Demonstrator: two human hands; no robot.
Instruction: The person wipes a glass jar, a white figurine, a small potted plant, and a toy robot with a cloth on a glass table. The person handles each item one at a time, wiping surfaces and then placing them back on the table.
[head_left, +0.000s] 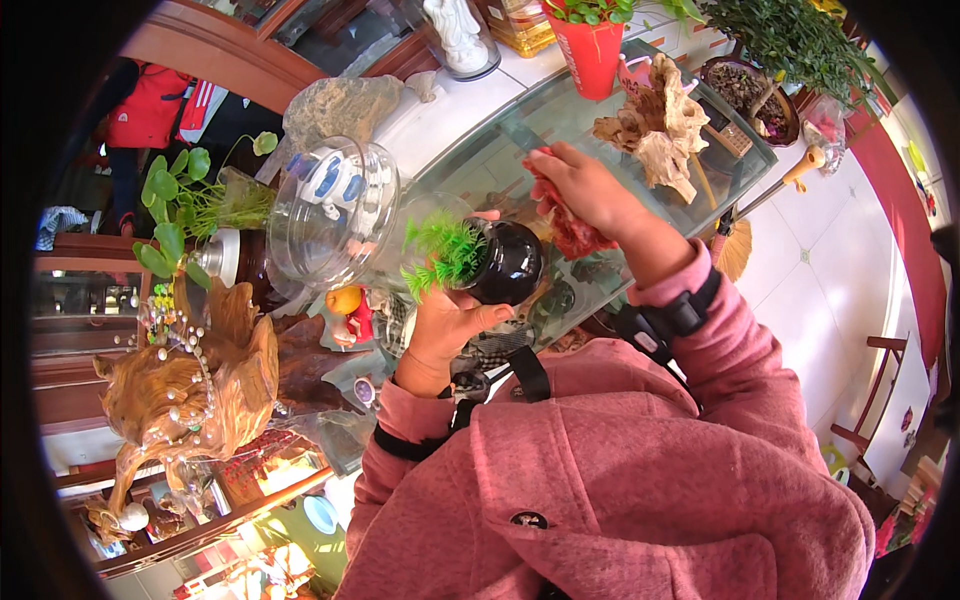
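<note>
A glossy black round pot with a green feathery plant lies tipped on its side in my left hand, the plant pointing left. My right hand grips a crumpled red cloth just to the right of the pot, apart from it. Both are above a glass-topped surface. Left of the plant is a large clear glass bowl, with blue and white shapes seen through it.
Pale driftwood and a red cup with a plant stand beyond my right hand. A potted bush is at the upper right. On the left are a rock, a carved wood root hung with beads, and a yellow fruit.
</note>
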